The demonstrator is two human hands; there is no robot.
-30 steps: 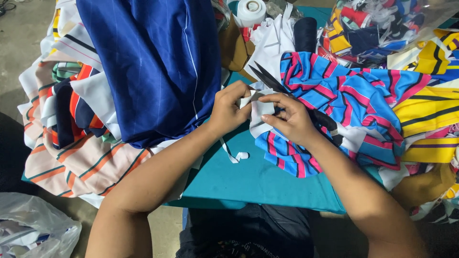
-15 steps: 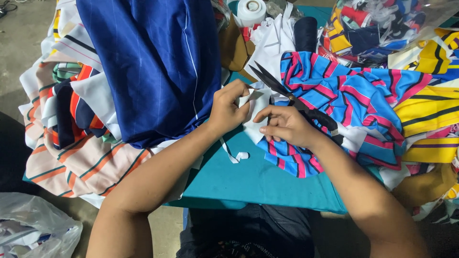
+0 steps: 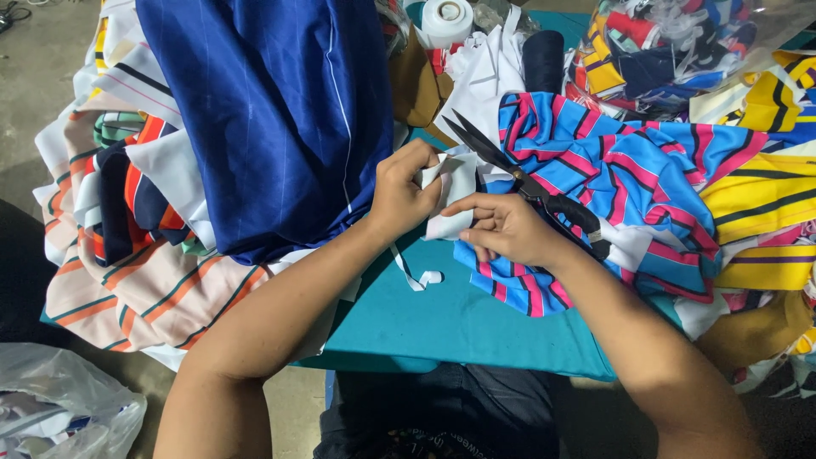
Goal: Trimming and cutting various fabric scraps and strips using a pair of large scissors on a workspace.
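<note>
The fingers (image 3: pixel 422 174) of the left hand (image 3: pixel 399 194) are pinched together on the upper edge of a small white fabric piece (image 3: pixel 450 191), with the thumb pressed against its left side. The right hand (image 3: pixel 503 228) lies just beside it, its fingers (image 3: pixel 466 206) stretched out and closed flat on the lower right part of the same white piece, holding it down. The white piece sits between the two hands, at the near edge of a blue, pink and black striped cloth (image 3: pixel 612 183) and above the teal bench (image 3: pixel 442 319). A pair of black scissors (image 3: pixel 523 183) rests on the striped cloth just behind the right hand, blades apart and pointing away to the left. A narrow white strip (image 3: pixel 416 274) curls on the bench below the left wrist. A large dark blue garment (image 3: pixel 272 110) hangs over a heap of striped fabrics to the left. A white tape roll (image 3: pixel 447 19) stands at the far edge, and yellow striped cloth (image 3: pixel 765 195) is piled on the right.
</note>
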